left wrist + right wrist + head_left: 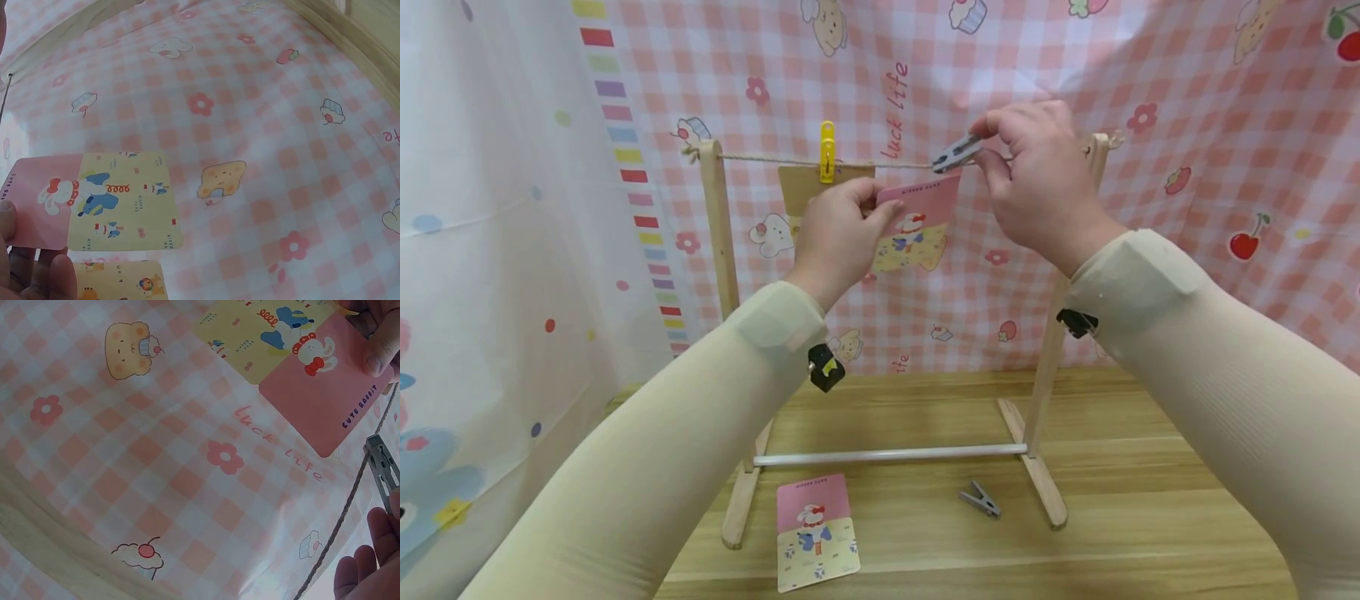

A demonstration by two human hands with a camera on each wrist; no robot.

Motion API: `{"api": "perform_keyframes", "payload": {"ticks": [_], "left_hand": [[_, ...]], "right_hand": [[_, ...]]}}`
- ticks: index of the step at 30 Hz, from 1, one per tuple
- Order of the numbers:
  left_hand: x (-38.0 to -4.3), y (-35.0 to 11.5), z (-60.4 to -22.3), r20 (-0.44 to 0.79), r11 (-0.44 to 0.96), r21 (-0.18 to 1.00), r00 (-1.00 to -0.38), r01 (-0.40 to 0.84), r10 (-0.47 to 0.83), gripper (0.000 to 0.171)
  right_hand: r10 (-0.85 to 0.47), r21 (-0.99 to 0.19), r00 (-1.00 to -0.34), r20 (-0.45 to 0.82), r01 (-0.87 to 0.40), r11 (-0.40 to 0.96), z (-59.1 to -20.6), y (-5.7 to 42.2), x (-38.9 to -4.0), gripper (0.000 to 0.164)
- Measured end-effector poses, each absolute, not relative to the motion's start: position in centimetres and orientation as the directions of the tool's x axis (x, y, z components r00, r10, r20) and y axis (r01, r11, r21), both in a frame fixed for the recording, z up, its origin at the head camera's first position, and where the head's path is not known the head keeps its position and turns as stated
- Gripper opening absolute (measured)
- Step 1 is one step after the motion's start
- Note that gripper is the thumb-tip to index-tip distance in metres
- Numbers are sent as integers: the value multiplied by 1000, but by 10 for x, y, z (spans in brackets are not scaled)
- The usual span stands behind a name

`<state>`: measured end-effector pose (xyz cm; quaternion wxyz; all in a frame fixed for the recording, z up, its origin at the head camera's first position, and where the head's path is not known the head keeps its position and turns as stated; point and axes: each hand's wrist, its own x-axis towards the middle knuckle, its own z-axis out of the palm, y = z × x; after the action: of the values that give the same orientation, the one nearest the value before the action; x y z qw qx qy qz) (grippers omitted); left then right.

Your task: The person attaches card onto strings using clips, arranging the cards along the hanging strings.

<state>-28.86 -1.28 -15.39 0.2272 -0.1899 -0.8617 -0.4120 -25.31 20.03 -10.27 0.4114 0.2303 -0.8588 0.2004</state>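
My left hand (pixel 838 237) pinches a pink-and-yellow rabbit card (pixel 917 223) by its upper left corner, thumb in front. The card's top edge is just below a thin rope (pixel 760 157). My right hand (pixel 1037 179) grips a grey clothespin (pixel 957 155) between thumb and fingers, its tip at the rope above the card's right corner. In the right wrist view the clothespin (pixel 381 465) is apart from the card (pixel 319 400). Left of these, a yellow clothespin (pixel 827 154) holds another card (pixel 799 187) on the rope, partly hidden behind my left hand.
The rope runs between two wooden posts (pixel 721 233), joined low down by a white rod (pixel 887 455). On the wooden table (pixel 1120 500) lie a second rabbit card (pixel 817 533) and another grey clothespin (pixel 981 500). A pink checked curtain (pixel 865 92) hangs behind.
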Motion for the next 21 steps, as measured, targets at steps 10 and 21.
{"api": "perform_keyframes", "payload": {"ticks": [10, 21], "left_hand": [[-292, -11, -155, 559, 607, 602, -816, 519, 144, 24], [-295, -9, -158, 589, 619, 572, -795, 538, 147, 25]], "right_hand": [[-240, -146, -575, 782, -544, 826, -100, 194, -256, 19], [-256, -157, -608, 752, -541, 826, -104, 193, -255, 17]]}}
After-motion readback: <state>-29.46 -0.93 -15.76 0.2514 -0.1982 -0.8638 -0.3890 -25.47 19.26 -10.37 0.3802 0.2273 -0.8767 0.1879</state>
